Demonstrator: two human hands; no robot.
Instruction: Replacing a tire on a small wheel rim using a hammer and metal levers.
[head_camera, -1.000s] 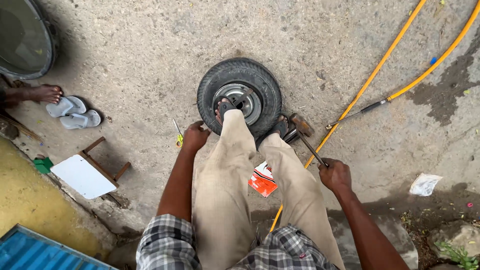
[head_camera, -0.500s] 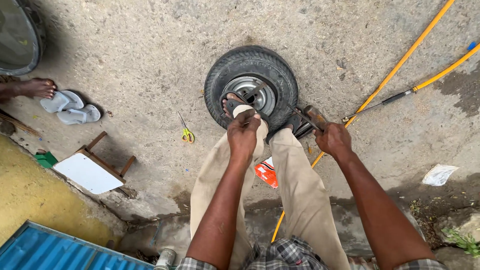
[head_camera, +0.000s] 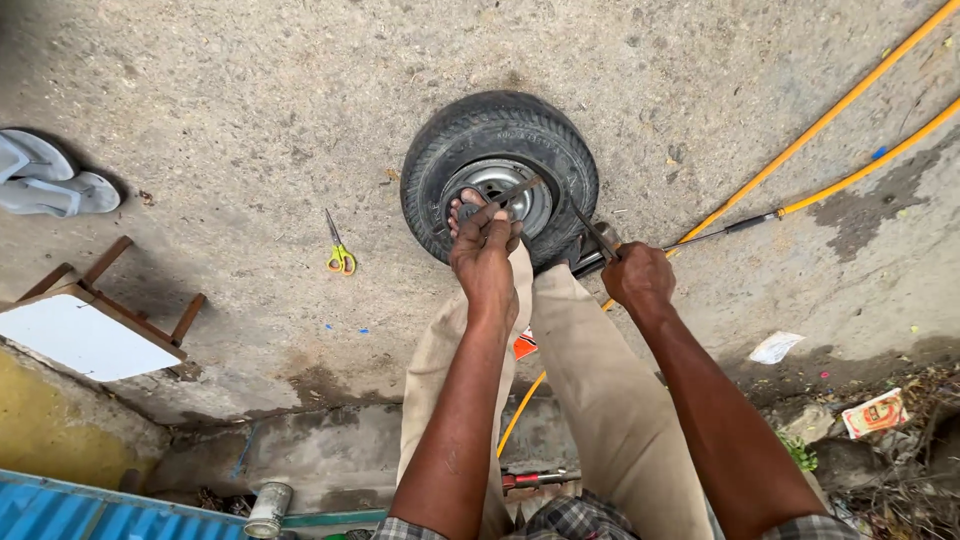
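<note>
- Rough concrete ground (head_camera: 250, 120) all round, stained, w/ litter at the right edge.
- Small tyre (head_camera: 498, 178) lies flat on the ground, metal rim (head_camera: 500, 190) still inside it; a bare foot (head_camera: 470, 208) is planted on the rim.
- Left hand (head_camera: 484, 255) closed round a flat tyre lever (head_camera: 515, 192), tip angled in at the rim edge.
- Right hand (head_camera: 636, 277) clenched on a second lever (head_camera: 592, 230), its tip down by the tyre's near-right bead.
- Progress, as I read it: both levers are at the bead but the tyre looks fully seated on the rim, no section lifted clear. Prying looks barely begun; most of the bead is left to work.
- Yellow-handled scissors (head_camera: 339, 250) lie on the ground left of the tyre, apart from it.
- Two yellow hoses (head_camera: 830, 115) run off to the upper right; a dark nozzle end sits near the right hand.
- Wooden stool (head_camera: 90, 325) w/ white top tipped over at left, pale sandals (head_camera: 50, 185) beyond it.
- Orange packet (head_camera: 523, 345) peeks between the legs; a tin can (head_camera: 268, 508) rests at the bottom.
</note>
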